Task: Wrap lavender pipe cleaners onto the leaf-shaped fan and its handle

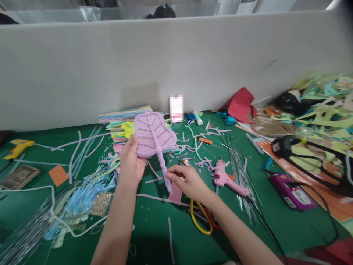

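Note:
A lilac leaf-shaped fan (156, 132), made of pipe cleaners with a wrapped handle, is held up above the green table. My left hand (129, 160) grips the left edge of its blade, thumb on the front. At the handle, my right hand (187, 180) pinches the lower part between thumb and fingers. Under my right wrist lie scissors with a yellow handle (202, 221), partly covered by the forearm. A pink glue gun (227, 178) rests to the right of that hand. Behind the fan are bundles of coloured pipe cleaners (124, 116).
A yellow glue gun (19, 148) lies at the far left, near blue tassels (82, 197) and metal wires (27, 235). On the right are a purple device (292, 191) with a cable and paper scraps (322, 99). A pale partition (193, 55) stands behind.

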`<state>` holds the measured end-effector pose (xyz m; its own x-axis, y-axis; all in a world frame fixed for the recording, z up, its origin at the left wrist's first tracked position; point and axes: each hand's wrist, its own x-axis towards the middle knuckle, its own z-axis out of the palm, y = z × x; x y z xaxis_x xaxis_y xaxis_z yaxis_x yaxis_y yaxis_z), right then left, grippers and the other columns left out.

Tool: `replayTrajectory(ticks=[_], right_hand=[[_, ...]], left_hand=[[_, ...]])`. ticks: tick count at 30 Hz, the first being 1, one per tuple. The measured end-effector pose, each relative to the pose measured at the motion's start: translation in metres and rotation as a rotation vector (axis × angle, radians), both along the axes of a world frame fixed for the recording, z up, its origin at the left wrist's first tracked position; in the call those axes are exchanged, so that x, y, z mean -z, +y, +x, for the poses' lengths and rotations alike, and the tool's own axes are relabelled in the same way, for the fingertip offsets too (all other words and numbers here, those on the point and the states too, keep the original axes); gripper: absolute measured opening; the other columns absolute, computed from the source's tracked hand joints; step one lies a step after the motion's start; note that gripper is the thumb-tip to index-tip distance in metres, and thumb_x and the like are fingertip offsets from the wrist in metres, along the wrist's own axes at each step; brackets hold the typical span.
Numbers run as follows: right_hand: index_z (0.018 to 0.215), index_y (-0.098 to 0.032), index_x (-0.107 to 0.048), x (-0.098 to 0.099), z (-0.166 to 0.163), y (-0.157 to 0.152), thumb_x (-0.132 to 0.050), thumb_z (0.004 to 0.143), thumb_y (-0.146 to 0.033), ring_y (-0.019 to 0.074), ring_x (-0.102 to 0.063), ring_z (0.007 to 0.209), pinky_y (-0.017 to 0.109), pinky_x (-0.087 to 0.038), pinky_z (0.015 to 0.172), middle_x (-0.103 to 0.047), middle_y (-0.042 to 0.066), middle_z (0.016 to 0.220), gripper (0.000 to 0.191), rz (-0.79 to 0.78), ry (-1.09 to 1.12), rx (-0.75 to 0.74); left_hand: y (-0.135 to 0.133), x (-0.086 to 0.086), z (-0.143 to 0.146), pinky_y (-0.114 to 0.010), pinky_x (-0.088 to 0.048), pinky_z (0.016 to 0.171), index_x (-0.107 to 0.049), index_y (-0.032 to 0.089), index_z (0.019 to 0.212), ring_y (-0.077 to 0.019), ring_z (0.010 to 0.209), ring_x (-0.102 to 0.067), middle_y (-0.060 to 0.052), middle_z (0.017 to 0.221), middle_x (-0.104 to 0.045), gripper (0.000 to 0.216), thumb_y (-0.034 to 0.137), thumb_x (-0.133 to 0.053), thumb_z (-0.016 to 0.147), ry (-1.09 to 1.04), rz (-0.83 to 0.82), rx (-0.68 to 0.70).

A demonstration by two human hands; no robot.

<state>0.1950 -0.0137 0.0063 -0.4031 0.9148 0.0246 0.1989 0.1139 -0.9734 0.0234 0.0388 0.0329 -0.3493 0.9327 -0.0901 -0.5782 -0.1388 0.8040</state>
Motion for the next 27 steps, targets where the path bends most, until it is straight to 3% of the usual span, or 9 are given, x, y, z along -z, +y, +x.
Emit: replayTrajectory(ticks=[3, 8, 11, 15, 20, 22, 24, 27], right_hand=[[0.076, -0.017, -0.06, -0.003, 0.004, -0.018, -0.055, 0.09, -0.036, 0.0095, -0.051, 0.059, 0.021, -0.039, 0.057, -0.059, -0.001, 0.065, 0.024, -0.107, 0.019, -0.021], [0.081, -0.016, -0.058, 0.009, 0.003, -0.05, -0.058, 0.086, -0.051, 0.0131, -0.066, 0.064, 0.022, -0.051, 0.06, -0.069, 0.005, 0.073, 0.035, -0.81, 0.647, -0.169], [0.091, -0.016, -0.06, 0.01, 0.0, -0.06, -0.066, 0.083, -0.043, 0.0142, -0.071, 0.074, 0.02, -0.054, 0.064, -0.073, 0.008, 0.085, 0.03, -0.946, 0.893, -0.174], [0.093, -0.016, -0.064, 0.002, 0.0, -0.058, -0.071, 0.08, -0.035, 0.0129, -0.071, 0.081, 0.02, -0.055, 0.072, -0.074, 0.007, 0.092, 0.024, -0.804, 0.91, 0.014], [0.091, -0.017, -0.065, -0.003, 0.016, -0.041, -0.067, 0.081, -0.036, 0.0117, -0.067, 0.067, 0.023, -0.055, 0.065, -0.072, 0.004, 0.079, 0.022, -0.537, 0.668, 0.31], [0.088, -0.017, -0.066, -0.003, 0.024, -0.035, -0.065, 0.082, -0.039, 0.0115, -0.065, 0.064, 0.023, -0.054, 0.063, -0.07, 0.002, 0.073, 0.023, -0.383, 0.519, 0.398], [0.085, -0.018, -0.067, -0.004, 0.031, -0.03, -0.063, 0.084, -0.042, 0.0115, -0.063, 0.061, 0.023, -0.053, 0.06, -0.068, 0.001, 0.068, 0.024, -0.25, 0.393, 0.438], [0.086, -0.018, -0.068, -0.008, 0.038, -0.026, -0.057, 0.088, -0.041, 0.0112, -0.062, 0.06, 0.023, -0.053, 0.059, -0.067, 0.001, 0.068, 0.024, -0.088, 0.27, 0.429]], left_hand=[[-0.029, 0.003, -0.004, -0.034, -0.05, 0.097, -0.068, 0.017, 0.106, -0.0215, 0.111, -0.063, -0.009, 0.118, -0.069, 0.027, 0.017, -0.065, 0.08, 0.121, -0.059, -0.051], [-0.065, 0.017, -0.005, -0.037, -0.052, 0.094, -0.062, 0.024, 0.117, -0.0212, 0.114, -0.061, -0.007, 0.127, -0.063, 0.034, 0.012, -0.057, 0.085, 0.07, -0.196, -0.133], [-0.067, 0.02, 0.0, -0.038, -0.053, 0.094, -0.06, 0.025, 0.118, -0.0205, 0.118, -0.059, -0.006, 0.132, -0.06, 0.035, 0.011, -0.053, 0.087, 0.022, -0.201, -0.142], [-0.065, 0.021, 0.01, -0.037, -0.053, 0.094, -0.058, 0.029, 0.12, -0.0199, 0.12, -0.057, -0.005, 0.135, -0.057, 0.035, 0.014, -0.052, 0.088, 0.057, -0.152, -0.13], [-0.087, 0.039, 0.011, -0.031, -0.057, 0.081, -0.06, 0.024, 0.117, -0.0209, 0.113, -0.061, -0.008, 0.128, -0.061, 0.029, 0.031, -0.056, 0.088, 0.254, -0.158, -0.031], [-0.103, 0.045, 0.005, -0.024, -0.056, 0.063, -0.061, 0.024, 0.119, -0.0173, 0.088, -0.068, -0.007, 0.117, -0.066, 0.033, 0.038, -0.052, 0.09, 0.515, -0.218, 0.042], [-0.117, 0.045, -0.002, -0.021, -0.044, 0.045, -0.063, 0.024, 0.119, -0.01, 0.05, -0.057, -0.002, 0.08, -0.069, 0.033, 0.038, -0.049, 0.092, 0.987, -0.218, 0.096], [-0.119, 0.029, -0.003, -0.024, -0.037, 0.048, -0.072, 0.021, 0.099, -0.0112, 0.044, -0.047, 0.003, 0.049, -0.053, 0.02, 0.033, -0.063, 0.085, 1.662, 0.094, -0.118]])
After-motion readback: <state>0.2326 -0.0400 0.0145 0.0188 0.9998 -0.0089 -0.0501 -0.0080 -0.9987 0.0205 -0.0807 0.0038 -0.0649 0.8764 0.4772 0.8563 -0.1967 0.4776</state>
